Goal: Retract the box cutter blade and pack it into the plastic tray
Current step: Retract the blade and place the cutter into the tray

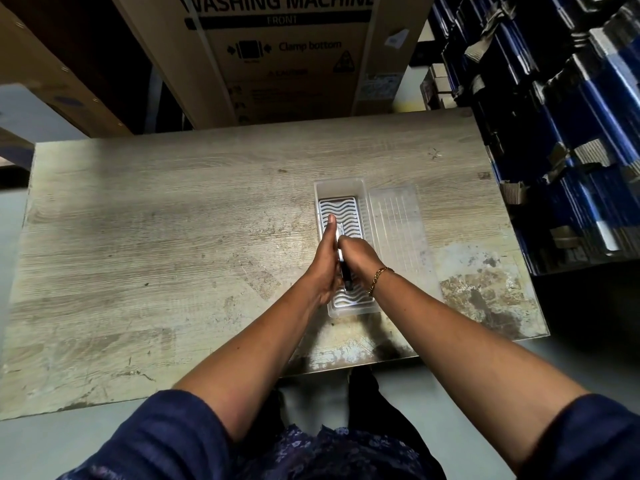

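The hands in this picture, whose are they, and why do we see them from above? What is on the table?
There is no machine here. A person wears a camera on their head, so you look down just as they do, along their own arms.

The left hand and the right hand are pressed together around a box cutter, a small knife for opening boxes. Only its dark end shows between them, so I cannot tell whether the blade is pulled in.

The hands are over a clear plastic tray with a wavy white bottom. Beside it, to the right, lies a flat clear lid. Both sit on a worn wooden table. Behind the table stands a big cardboard box for a washing machine.
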The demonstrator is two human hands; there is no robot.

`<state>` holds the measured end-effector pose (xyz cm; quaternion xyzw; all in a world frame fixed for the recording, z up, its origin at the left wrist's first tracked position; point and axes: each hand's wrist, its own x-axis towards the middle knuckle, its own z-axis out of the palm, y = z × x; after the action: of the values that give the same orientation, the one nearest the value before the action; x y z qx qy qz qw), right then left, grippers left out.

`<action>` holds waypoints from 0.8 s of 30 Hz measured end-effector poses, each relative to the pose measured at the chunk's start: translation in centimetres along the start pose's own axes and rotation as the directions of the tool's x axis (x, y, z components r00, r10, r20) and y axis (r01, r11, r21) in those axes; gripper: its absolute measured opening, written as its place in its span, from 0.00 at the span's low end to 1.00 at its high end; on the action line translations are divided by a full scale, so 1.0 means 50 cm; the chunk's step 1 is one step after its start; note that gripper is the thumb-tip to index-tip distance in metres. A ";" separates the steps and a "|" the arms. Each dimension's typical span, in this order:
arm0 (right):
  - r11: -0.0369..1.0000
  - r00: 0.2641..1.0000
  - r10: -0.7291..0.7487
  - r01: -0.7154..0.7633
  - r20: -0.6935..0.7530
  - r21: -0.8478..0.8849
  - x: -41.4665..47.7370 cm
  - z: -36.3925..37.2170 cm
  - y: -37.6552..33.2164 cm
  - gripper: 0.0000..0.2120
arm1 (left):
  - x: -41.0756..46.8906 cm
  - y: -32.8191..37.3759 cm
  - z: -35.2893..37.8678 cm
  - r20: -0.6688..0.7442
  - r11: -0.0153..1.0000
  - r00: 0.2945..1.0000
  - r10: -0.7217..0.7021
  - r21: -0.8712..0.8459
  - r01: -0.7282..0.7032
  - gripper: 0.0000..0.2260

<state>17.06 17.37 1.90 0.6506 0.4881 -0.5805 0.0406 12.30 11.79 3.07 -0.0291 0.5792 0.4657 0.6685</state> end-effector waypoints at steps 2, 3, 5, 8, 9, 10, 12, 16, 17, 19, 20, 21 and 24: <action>1.000 1.000 0.009 -0.009 -0.001 0.003 -0.001 0.000 0.000 0.15 | 0.002 -0.001 -0.004 -0.009 1.000 1.000 -0.005 0.013 0.005 0.40; 1.000 1.000 0.009 -0.009 0.001 0.008 -0.002 0.000 0.001 0.15 | 0.005 -0.003 -0.005 -0.018 1.000 1.000 -0.006 0.012 0.006 0.40; 1.000 1.000 0.004 -0.004 0.005 0.018 -0.003 -0.002 0.001 0.14 | 0.010 -0.006 -0.010 -0.028 1.000 1.000 -0.001 0.011 0.001 0.40; 1.000 1.000 0.005 -0.005 0.008 0.025 -0.005 -0.005 -0.001 0.13 | 0.014 -0.005 -0.013 -0.041 0.999 0.999 0.007 0.032 -0.006 0.43; 1.000 1.000 0.007 -0.007 0.010 0.023 -0.006 -0.006 -0.002 0.13 | 0.011 -0.003 -0.009 -0.043 1.000 0.999 0.009 0.028 -0.007 0.44; 1.000 1.000 0.007 -0.007 0.012 0.021 -0.006 -0.007 -0.002 0.13 | 0.008 -0.003 -0.007 -0.045 1.000 0.999 0.008 0.030 -0.007 0.48; 1.000 1.000 0.004 -0.004 0.012 0.023 -0.003 -0.007 -0.001 0.14 | 0.012 -0.004 -0.008 -0.030 0.999 1.000 -0.008 0.054 0.010 0.54; 1.000 1.000 -0.004 0.004 -0.001 0.003 0.003 -0.009 0.000 0.18 | 0.004 0.006 -0.008 0.011 0.997 1.000 0.022 0.070 -0.023 0.41; 1.000 1.000 -0.005 0.005 -0.003 -0.001 0.004 -0.009 0.001 0.18 | 0.006 0.006 -0.009 0.032 0.996 0.999 0.027 0.082 -0.030 0.41; 1.000 1.000 -0.006 0.006 -0.002 -0.006 0.000 -0.010 -0.001 0.18 | 0.003 0.007 -0.008 0.053 0.997 0.998 0.024 0.078 -0.028 0.41; 1.000 1.000 -0.007 0.007 -0.002 -0.006 -0.001 -0.010 -0.001 0.18 | 0.001 0.007 -0.007 0.049 0.996 0.998 0.029 0.080 -0.033 0.41; 1.000 1.000 -0.007 0.007 -0.001 -0.007 -0.002 -0.010 -0.001 0.18 | 0.002 0.006 -0.007 0.049 0.994 0.998 0.045 0.099 -0.049 0.41; 1.000 1.000 -0.006 0.006 0.002 -0.006 -0.006 -0.011 -0.002 0.17 | 0.002 0.007 -0.010 0.060 0.994 0.997 0.044 0.095 -0.050 0.39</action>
<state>17.43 17.56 2.37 0.6482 0.4919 -0.5797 0.0413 11.67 11.76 3.01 0.0306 0.5821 0.4534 0.6743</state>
